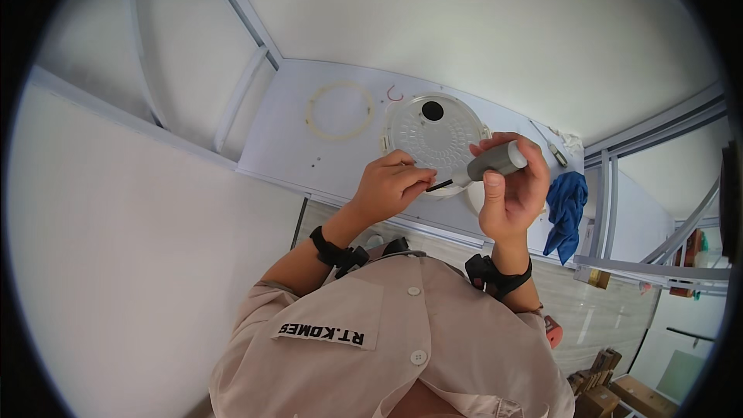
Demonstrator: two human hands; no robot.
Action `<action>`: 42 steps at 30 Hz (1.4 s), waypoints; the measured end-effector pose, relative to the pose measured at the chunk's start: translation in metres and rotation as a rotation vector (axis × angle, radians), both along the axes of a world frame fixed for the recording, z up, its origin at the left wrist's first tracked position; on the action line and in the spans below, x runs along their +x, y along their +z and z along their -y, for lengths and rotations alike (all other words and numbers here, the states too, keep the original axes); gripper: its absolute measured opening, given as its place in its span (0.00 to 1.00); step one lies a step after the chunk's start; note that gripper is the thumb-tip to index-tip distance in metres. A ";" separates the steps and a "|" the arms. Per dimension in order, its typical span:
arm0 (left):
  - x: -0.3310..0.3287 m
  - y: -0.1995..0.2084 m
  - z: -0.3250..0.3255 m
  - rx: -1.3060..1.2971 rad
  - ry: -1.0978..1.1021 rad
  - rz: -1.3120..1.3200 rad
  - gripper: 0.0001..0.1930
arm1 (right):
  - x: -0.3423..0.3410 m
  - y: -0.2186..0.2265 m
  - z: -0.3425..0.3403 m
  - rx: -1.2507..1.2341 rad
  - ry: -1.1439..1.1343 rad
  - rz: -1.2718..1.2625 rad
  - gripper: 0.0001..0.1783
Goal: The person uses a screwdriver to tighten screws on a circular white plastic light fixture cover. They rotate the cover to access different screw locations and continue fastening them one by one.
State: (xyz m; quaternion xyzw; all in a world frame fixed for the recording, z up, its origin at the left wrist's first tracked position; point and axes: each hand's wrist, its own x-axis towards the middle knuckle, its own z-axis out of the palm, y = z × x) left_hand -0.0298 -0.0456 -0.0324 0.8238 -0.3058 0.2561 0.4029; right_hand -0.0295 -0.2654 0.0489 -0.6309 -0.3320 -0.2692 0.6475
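My right hand (pixel 511 193) is wrapped around a grey cordless screwdriver (pixel 494 161), its black bit pointing left and slightly down. Close by the bit's tip, my left hand (pixel 395 183) has thumb and fingers pinched together. Whatever it may hold there is too small to make out. Beneath both hands lies a round white appliance lid (pixel 410 120) with a dark round spot and a ring pattern on its face. Part of another pale round piece (pixel 478 197) shows under my right hand.
On the white table (pixel 286 128) lie a pale yellowish ring (pixel 311 118), a red hook-shaped piece (pixel 393 96) and several small dark bits. To the right are another screwdriver (pixel 557 155) and a blue cloth (pixel 567 207) hanging over the edge. Metal frames and panels flank the table.
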 end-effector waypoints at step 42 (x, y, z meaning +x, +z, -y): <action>0.001 -0.002 -0.002 0.036 -0.018 -0.003 0.15 | 0.001 0.006 0.001 -0.067 -0.001 0.117 0.30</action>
